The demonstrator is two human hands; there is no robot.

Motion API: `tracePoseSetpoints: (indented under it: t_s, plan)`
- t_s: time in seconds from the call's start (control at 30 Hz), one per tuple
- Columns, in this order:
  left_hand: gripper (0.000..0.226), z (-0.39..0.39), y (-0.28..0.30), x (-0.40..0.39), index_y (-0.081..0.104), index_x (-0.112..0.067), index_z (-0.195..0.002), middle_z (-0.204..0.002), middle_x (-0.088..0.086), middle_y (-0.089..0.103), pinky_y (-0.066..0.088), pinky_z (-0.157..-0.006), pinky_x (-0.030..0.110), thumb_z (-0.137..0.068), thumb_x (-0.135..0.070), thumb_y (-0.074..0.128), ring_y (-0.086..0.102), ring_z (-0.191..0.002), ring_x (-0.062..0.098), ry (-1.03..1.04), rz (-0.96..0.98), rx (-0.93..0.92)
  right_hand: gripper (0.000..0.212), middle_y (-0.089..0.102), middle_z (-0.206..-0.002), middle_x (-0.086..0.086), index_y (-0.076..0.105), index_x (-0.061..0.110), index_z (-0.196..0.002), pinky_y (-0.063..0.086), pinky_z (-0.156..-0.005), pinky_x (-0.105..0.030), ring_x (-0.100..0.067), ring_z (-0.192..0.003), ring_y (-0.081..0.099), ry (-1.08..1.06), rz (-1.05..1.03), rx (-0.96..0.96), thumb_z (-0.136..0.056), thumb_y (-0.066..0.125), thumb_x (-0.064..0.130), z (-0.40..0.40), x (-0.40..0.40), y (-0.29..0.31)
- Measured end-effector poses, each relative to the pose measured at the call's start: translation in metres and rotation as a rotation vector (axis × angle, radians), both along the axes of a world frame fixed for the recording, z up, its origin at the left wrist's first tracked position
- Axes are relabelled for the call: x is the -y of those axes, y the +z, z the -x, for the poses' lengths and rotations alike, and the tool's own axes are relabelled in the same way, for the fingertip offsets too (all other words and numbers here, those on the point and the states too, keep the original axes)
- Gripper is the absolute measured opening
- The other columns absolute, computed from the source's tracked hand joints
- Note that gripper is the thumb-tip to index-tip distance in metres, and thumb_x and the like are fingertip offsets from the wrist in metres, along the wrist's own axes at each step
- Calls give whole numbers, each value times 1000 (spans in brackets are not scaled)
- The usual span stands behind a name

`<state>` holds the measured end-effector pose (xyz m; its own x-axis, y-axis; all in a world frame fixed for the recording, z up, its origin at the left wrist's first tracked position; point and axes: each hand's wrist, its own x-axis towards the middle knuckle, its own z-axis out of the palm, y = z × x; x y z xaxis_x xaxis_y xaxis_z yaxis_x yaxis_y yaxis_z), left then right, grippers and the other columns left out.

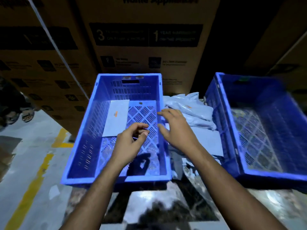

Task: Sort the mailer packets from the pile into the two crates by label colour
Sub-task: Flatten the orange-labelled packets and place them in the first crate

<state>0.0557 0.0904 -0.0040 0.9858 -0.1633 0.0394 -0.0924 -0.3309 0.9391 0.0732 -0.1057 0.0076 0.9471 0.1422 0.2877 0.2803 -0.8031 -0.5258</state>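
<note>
Blue plastic forms both crates, which are set side by side on a glossy, reflective surface. In the left crate (79,135) a single grey mailer packet (116,119) is laid flat on the latticed floor, toward the far left, with a small orange label (115,114) showing on its upper face. The right crate (232,146) is seen with a bare mesh floor; something green near its far rim is too blurred to be made out. Between the two crates the pile of mailer packets (191,112) is heaped, grey and crumpled, and an orange mark is visible on one of the upper packets.

The left hand (131,143) is held over the left crate with its fingers loosely curled and nothing gripped in them. The right hand (174,128) is held above the left crate's right wall, by the edge of the pile, with its fingers spread and relaxed and nothing held. The two hands are close together but not touching.

Large cardboard cartons (146,39) with dark printed panels are stacked behind the crates. Yellow floor lines (33,183) are painted to the left.
</note>
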Motion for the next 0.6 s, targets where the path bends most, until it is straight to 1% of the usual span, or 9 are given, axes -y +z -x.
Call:
tracePoseSetpoints:
  t_s: [0.07, 0.13, 0.2, 0.3, 0.4, 0.47, 0.53, 0.6]
  plan:
    - [23, 17, 0, 26, 66, -42, -103, -96, -9, 75, 57, -84, 43, -81, -48, 60, 71, -92, 15, -19, -30, 4, 34, 63, -120, -9, 64, 8, -122, 37, -101, -29, -30, -115, 53, -58, -42, -3, -89, 64, 17, 31, 34, -4]
    - [18, 38, 1, 54, 68, -40, -101, -96, -10, 75, 56, -80, 40, -84, -41, 62, 71, -91, 13, -25, -36, -4, 32, 63, -122, -7, 64, 11, -124, 43, -101, -33, -26, -117, 53, -136, -89, -65, -92, 63, 16, 60, 67, -16]
    - [16, 63, 2, 78, 68, -37, -101, -96, -9, 75, 57, -79, 41, -87, -36, 61, 71, -91, 14, -34, -36, -5, 31, 64, -122, -7, 64, 11, -124, 45, -101, -35, -23, -116, 56, -213, -123, -132, -93, 63, 15, 82, 93, -31]
    - [16, 97, -3, 105, 68, -38, -103, -96, -10, 75, 58, -82, 43, -89, -34, 61, 72, -91, 14, -69, -46, -31, 32, 64, -121, -11, 65, 7, -123, 45, -97, -34, -26, -114, 58, -254, -115, -224, -92, 59, 8, 97, 113, -59]
    - [16, 125, -13, 120, 69, -38, -102, -95, -15, 74, 58, -83, 39, -92, -25, 65, 71, -90, 8, -53, -123, -31, 27, 63, -118, -11, 64, 6, -114, 47, -88, -39, -31, -110, 57, -167, 18, -229, -88, 60, 4, 95, 116, -82]
    - [18, 143, -15, 125, 69, -33, -105, -95, -19, 73, 57, -81, 36, -94, -19, 67, 70, -91, 4, -40, -179, -24, 31, 62, -124, -7, 62, 10, -112, 49, -80, -40, -33, -108, 57, -109, 174, -191, -82, 66, 4, 90, 116, -95]
    - [19, 158, -16, 124, 69, -31, -108, -95, -20, 73, 57, -79, 34, -95, -17, 66, 69, -91, 2, -41, -217, -29, 40, 61, -126, -4, 60, 14, -117, 49, -74, -41, -33, -106, 58, -116, 299, -161, -79, 71, 10, 86, 116, -104]
    - [20, 168, -20, 119, 68, -30, -110, -97, -17, 73, 58, -81, 34, -95, -18, 66, 69, -93, 1, -58, -226, -54, 40, 62, -121, -3, 62, 18, -117, 47, -73, -40, -31, -102, 57, -135, 375, -98, -79, 74, 19, 83, 116, -108]
